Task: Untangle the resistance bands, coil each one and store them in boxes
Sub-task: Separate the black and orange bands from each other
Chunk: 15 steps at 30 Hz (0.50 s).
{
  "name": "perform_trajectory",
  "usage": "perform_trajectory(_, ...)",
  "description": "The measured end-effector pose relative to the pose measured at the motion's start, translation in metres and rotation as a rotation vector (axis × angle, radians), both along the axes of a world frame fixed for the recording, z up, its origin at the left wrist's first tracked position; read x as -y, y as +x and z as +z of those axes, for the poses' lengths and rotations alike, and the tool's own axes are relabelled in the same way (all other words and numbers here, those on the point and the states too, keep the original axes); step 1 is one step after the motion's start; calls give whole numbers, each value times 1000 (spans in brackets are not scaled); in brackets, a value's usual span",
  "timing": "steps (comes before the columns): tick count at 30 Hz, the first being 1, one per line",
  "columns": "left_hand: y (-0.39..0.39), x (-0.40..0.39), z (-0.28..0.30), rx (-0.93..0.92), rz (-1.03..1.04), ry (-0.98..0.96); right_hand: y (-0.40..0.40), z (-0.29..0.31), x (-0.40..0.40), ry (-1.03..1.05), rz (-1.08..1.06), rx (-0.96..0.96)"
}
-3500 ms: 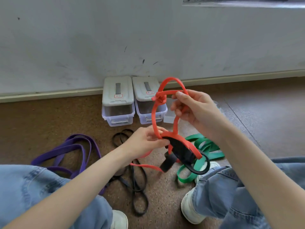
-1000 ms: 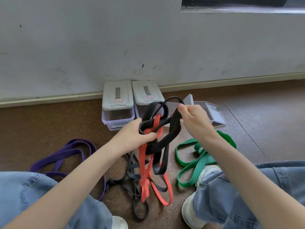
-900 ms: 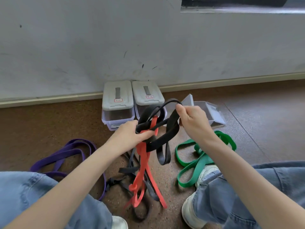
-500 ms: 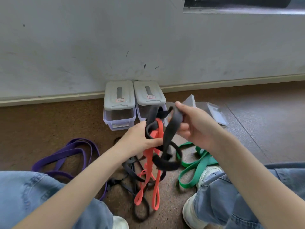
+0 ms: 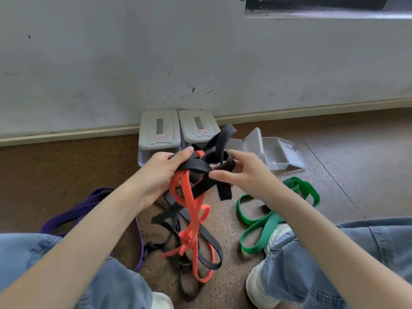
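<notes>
Head view: half a second back the black band (image 5: 201,167) hung in a loose loop; now it's bunched into a knot between both hands, orange band (image 5: 189,204) dangling below the fingers. Left hand (image 5: 159,175) fingers clench the tangle, right hand (image 5: 243,172) pinches black, so nothing's free for the boxes (image 5: 159,132) beyond the fingertips.

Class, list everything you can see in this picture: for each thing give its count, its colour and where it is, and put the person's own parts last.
Red band: one, red, tangled with black band, hanging from the hands.
Black band: one, wide, black, held in both hands.
Thin black bands: count unclear, floor between the feet.
Purple band: one, floor, left.
Green band: one, floor, right.
Lidded boxes: two, grey lids, against the wall.
Open box: one, clear, right of those.
Shoes: two, white.
Left hand: grips the tangle.
Right hand: pinches the black band.
</notes>
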<state>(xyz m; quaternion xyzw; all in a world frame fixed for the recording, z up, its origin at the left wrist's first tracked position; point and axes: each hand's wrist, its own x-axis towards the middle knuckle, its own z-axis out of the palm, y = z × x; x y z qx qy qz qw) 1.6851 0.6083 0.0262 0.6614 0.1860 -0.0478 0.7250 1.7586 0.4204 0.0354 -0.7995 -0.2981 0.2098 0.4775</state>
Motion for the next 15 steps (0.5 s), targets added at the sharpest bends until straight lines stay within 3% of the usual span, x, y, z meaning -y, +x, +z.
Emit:
perform_trajectory(4,1,1,-5,-2,25,104,1,-4,1,-199,-22,444)
perform_trajectory(8,-2,4,-9,-26,-95,223,1,-8,1,-169,-15,483)
perform_trajectory(11,-3,3,-10,-45,-111,126,2,-4,0,-81,-63,274)
perform_trajectory(15,0,-2,-11,-109,-7,127,17,14,10,592,-409,-567)
